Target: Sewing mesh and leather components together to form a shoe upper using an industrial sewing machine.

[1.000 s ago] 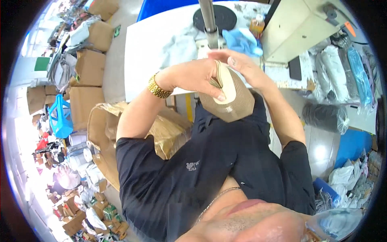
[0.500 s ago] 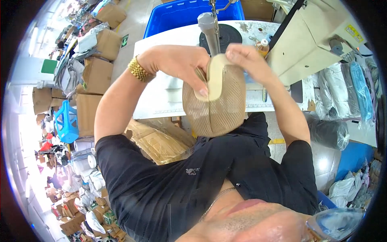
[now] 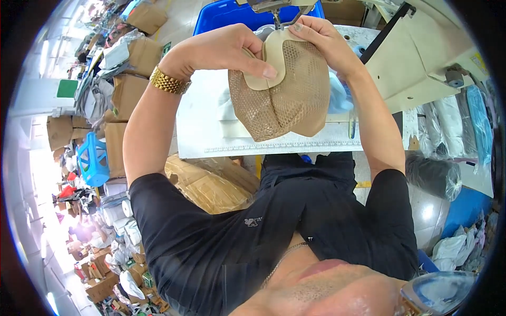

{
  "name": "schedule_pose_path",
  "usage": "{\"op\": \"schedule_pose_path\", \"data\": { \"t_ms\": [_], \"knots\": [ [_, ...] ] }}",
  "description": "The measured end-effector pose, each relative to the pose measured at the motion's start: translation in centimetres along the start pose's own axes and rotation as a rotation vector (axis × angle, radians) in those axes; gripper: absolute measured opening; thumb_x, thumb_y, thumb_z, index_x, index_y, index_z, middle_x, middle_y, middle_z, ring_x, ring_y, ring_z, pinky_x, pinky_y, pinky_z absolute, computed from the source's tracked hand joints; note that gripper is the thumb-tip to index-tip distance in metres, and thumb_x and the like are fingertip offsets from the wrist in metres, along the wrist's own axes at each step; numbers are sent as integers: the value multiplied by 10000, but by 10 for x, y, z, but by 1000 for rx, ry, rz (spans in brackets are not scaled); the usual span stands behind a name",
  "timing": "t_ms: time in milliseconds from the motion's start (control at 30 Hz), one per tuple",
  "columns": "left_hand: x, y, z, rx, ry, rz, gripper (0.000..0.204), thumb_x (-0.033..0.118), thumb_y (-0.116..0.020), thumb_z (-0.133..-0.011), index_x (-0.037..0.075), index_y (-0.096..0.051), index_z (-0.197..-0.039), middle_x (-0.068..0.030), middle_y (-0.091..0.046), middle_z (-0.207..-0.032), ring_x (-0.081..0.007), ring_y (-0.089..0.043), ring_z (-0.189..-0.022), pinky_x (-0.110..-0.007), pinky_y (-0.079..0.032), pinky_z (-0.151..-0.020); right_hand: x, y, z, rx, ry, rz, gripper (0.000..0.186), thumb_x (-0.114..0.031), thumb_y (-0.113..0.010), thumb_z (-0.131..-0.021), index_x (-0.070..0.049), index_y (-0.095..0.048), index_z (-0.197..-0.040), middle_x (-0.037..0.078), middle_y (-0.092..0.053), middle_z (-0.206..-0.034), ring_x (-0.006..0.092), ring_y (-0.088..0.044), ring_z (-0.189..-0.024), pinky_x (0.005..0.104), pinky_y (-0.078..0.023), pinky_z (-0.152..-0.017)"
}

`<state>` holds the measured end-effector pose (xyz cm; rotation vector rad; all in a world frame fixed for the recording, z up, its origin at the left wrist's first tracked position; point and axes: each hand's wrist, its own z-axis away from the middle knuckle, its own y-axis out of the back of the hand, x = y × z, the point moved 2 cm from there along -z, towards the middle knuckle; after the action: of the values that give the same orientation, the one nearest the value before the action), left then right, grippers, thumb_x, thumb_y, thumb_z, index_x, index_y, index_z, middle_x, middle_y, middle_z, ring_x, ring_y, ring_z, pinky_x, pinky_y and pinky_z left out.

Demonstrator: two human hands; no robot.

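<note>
Tan mesh shoe upper [image 3: 287, 100] held up at 12 o'clock, under the sewing machine needle [image 3: 278, 18]. Left hand [image 3: 221, 50] pinches its beige patch [image 3: 266, 66]; right hand [image 3: 321, 37] clamps the top edge. Judged light, soft, floppy — best gripped at the stiffer edges.

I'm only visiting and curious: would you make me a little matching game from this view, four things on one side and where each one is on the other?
Things:
1. tan mesh shoe upper
2. gold bracelet
3. blue crate
4. blue plastic stool

Places:
A. on the floor at the left, among cardboard boxes
B. held up in both hands, left hand and right hand
C. beyond the white table, at the top
D. around the left wrist

Pairs: 1-B, 2-D, 3-C, 4-A
</note>
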<state>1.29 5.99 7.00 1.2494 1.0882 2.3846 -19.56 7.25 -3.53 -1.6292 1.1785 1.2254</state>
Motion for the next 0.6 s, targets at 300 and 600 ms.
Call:
{"op": "schedule_pose_path", "data": {
  "t_ms": [300, 600],
  "knots": [
    [-32, 14, -10, 242, -31, 142, 392, 419, -834, -834, 44, -747, -764, 51, -606, -671, -33, -544, -614, -192, -456, -581, 31, 31, -24, 164, 50, 348, 228, -283, -634, -1005, -62, -671, -961, -68, -616, -843, 27, -544, -794, 219, -438, -705],
    [-28, -12, 3, 518, 16, 300, 355, 359, -865, -811, 29, -734, -791, 8, -675, -729, -39, -612, -647, -201, -507, -583, -100, -58, 72, 128, 873, 836, 131, -218, -732, -865, -105, -735, -932, 69, -704, -925, 266, -659, -951, 367, -485, -941]
  ]
}}
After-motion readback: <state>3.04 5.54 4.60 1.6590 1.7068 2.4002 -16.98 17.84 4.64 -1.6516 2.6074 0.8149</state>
